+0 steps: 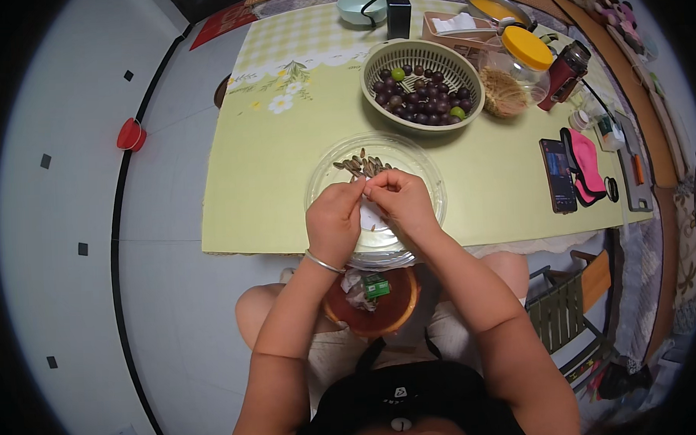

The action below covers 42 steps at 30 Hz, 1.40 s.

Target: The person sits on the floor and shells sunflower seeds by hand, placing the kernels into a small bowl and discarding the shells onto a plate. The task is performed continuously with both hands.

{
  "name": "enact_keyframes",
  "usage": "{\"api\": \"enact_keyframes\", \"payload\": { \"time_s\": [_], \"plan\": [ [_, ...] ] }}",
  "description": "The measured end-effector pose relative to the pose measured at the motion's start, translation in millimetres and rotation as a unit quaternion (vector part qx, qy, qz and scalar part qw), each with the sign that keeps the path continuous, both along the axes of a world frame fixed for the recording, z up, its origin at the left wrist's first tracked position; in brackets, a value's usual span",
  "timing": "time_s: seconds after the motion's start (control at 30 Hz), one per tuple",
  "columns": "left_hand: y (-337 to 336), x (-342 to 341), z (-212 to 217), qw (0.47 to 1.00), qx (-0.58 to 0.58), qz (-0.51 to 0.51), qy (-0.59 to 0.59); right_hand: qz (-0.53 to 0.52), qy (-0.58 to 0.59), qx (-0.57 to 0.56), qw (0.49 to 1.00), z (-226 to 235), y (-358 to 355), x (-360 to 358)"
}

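Both hands meet over the clear glass bowl point(431, 185); left hand point(334, 220) and right hand point(399, 200) pinch one sunflower seed point(365, 189), fingertips closed; judged light, brittle, slippery; best gripped at its edges.

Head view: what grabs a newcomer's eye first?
Both hands, left hand and right hand, meet at centre over a clear glass bowl, pinching something small; what it is cannot be told. Behind it, a green colander holds dark grapes, with a yellow-lidded jar to its right.
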<state>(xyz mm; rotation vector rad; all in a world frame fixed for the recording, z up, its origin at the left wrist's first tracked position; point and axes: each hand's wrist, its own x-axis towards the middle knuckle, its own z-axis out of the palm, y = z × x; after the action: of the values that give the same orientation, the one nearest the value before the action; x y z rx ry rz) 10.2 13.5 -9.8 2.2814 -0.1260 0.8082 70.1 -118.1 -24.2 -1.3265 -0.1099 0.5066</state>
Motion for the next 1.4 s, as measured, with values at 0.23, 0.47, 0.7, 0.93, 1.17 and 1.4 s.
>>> {"api": "enact_keyframes", "payload": {
  "time_s": [0.23, 0.47, 0.7, 0.93, 1.17, 1.4],
  "plan": [
    [-2.2, -4.1, -0.1, 0.997, 0.074, 0.018, 0.024, -0.024, -0.037, -0.016, 0.999, -1.7, 5.5, -9.2],
    [-3.4, -6.2, 8.6, 0.999, 0.030, 0.000, 0.014, -0.005, -0.076, -0.013, 0.997, -7.5, 1.5, -5.5],
    [1.8, -6.5, 6.2, 0.995, 0.085, -0.004, 0.044, 0.033, -0.067, -0.047, 0.996, 2.5, -1.6, -3.4],
    [-4.4, -10.0, 0.5, 0.995, 0.093, 0.006, 0.035, 0.010, -0.095, -0.058, 0.994, -3.1, 0.1, -7.8],
    [-2.5, -8.1, 10.4, 0.952, -0.264, -0.054, 0.148, 0.058, 0.087, 0.054, 0.993, 11.6, -10.4, 5.4],
    [3.5, -0.2, 7.3, 0.824, -0.507, -0.122, 0.222, 0.067, 0.096, 0.050, 0.992, 12.9, -15.9, 10.8]
  ]
}}
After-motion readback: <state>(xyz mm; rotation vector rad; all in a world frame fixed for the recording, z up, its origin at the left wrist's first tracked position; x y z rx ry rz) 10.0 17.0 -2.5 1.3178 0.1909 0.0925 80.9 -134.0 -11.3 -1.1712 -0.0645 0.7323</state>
